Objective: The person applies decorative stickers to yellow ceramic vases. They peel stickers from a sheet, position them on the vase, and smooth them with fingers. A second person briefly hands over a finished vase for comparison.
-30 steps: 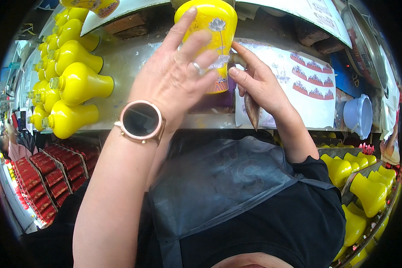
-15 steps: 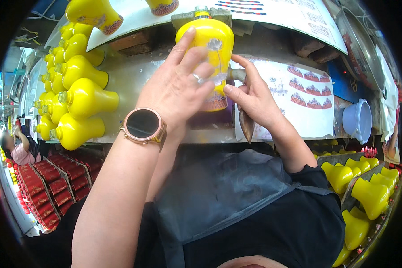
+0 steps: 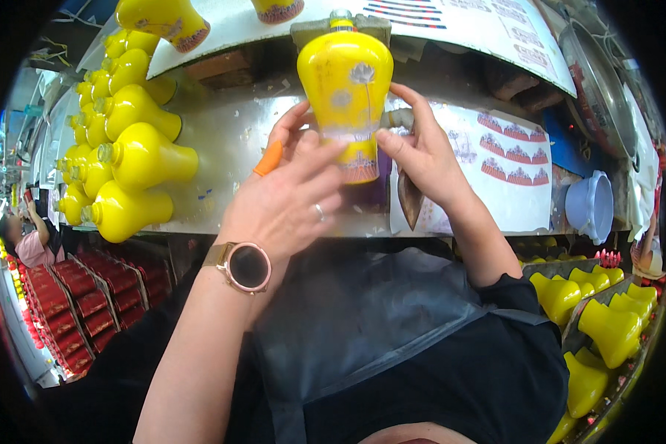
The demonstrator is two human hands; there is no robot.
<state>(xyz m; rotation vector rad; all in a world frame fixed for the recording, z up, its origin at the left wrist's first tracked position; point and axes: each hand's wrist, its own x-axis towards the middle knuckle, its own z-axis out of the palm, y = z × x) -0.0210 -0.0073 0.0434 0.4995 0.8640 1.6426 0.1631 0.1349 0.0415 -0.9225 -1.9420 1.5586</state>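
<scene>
A yellow bottle (image 3: 325,74) with a flower print and a patterned band by its base lies with its neck away from me. Its neck end meets a grey block (image 3: 301,31). My left hand (image 3: 290,127), with an orange finger cover (image 3: 270,157), bends its fingers around the bottle's left side and is partly hidden. On the right side, my right hand (image 3: 431,159) grips it between thumb and fingers. Another person's hand (image 3: 274,203), wearing a ring and watch, reaches over my left forearm, its blurred fingers near the bottle's lower end.
Several yellow bottles (image 3: 152,159) lie stacked at the left. Printed decal sheets (image 3: 514,196) spread on the right, beside a dark pointed tool (image 3: 409,200) and a lilac bucket (image 3: 590,206). Crates of bottles (image 3: 610,325) stand lower right; red boxes (image 3: 78,307) stand lower left.
The other person's hand has drawn back toward me, off the bottle's upper body. My left hand's fingers and orange cover now show. My right hand stays on the bottle.
</scene>
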